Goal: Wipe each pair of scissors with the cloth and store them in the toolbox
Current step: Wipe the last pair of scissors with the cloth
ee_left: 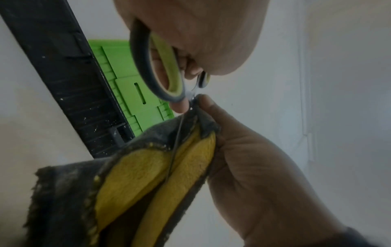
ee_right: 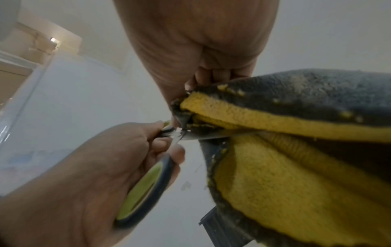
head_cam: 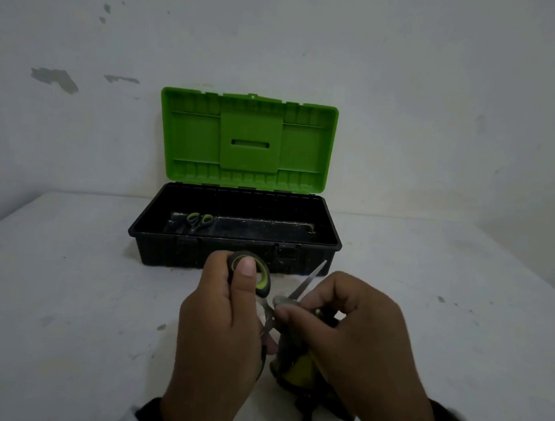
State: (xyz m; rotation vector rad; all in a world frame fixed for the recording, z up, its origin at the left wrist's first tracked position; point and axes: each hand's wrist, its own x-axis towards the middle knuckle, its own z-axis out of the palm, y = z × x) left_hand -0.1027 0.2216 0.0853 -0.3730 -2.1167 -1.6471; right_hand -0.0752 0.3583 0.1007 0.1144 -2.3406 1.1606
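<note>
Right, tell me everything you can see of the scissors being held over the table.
The scissors have dark handle loops lined in yellow-green and shiny metal blades, spread open. The left hand grips the handles, thumb through one loop. One blade runs into the fold of the yellow and grey cloth, which the right hand pinches around it near the pivot; the other blade's tip points up toward the toolbox. They are held above the white table, in front of the box.

We see black-and-green-handled steel scissors [head_cam: 264, 288] held open above the table, one blade buried in a folded yellow-and-grey cloth [ee_left: 148, 175]. A second matching pair [head_cam: 198, 222] lies flat inside the open black toolbox with green lid [head_cam: 232, 256].
</note>
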